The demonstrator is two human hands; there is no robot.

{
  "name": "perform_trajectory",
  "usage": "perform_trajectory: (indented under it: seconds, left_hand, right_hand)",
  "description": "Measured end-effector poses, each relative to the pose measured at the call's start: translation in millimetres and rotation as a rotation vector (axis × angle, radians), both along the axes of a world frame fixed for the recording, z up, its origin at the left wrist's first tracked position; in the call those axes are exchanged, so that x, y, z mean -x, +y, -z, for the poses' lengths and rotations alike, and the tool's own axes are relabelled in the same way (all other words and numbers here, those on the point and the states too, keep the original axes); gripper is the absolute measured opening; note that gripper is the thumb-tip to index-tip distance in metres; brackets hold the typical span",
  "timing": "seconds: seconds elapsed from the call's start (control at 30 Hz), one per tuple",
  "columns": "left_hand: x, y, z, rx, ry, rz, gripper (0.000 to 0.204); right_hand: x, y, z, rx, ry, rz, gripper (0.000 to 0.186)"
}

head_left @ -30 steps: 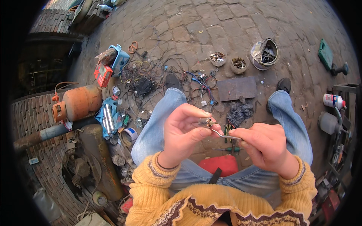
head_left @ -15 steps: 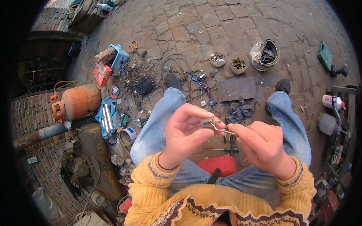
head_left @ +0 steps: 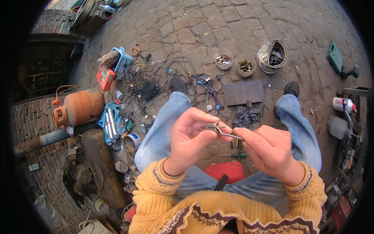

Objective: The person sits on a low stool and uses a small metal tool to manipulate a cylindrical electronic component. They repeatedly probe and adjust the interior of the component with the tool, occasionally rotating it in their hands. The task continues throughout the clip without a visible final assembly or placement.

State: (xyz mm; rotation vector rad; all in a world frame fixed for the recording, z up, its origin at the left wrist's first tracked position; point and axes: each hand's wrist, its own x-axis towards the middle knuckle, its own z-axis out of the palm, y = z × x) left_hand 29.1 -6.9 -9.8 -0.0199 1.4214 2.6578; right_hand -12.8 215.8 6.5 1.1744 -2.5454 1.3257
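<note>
**A pinch at each end, and little room for a slip**

At far left an orange gas cylinder (head_left: 83,106) lies on its side, with a tangle of wires (head_left: 147,73) spread over the paving nearer the person's foot. The left hand (head_left: 183,136) is raised between the knees, its thumb and forefinger clamped on a small metal piece (head_left: 212,125). Just right of that grip, the bent end of a metal rod (head_left: 231,135) appears to touch the piece; whether it is hooked in or only resting is too small to tell. The right hand (head_left: 270,150) has its fingers together on the rod's other end.

Both parts are in mid-air, so a loosened left pinch could drop the piece onto the green-handled screwdriver (head_left: 237,155), the red object (head_left: 225,171) or the paving. Too hard a push or twist from the right could make the rod's tip skid off and jab the left fingertips. Farther right and beyond, a dark flat plate (head_left: 244,93) lies unused; working in the air leaves only finger pressure as support.
</note>
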Motion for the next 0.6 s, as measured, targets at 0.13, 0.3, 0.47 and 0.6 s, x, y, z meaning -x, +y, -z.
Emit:
perform_trajectory:
  seconds: [0.13, 0.3, 0.47, 0.6]
  left_hand:
    - [0, 0, 0, -0.012, -0.004, 0.001, 0.023]
    - [-1, 1, 2, -0.003, 0.001, -0.015, 0.022]
    - [-3, 1, 5, 0.052, 0.061, -0.014, 0.022]
    - [-5, 5, 7, 0.033, 0.098, -0.039, 0.022]
  right_hand:
    - [0, 0, 0, -0.013, 0.002, -0.003, 0.042]
    - [-2, -1, 0, -0.029, 0.052, 0.025, 0.043]
    - [-7, -5, 5, -0.032, 0.123, 0.059, 0.044]
    - [-11, -11, 11, -0.005, 0.162, 0.093, 0.046]
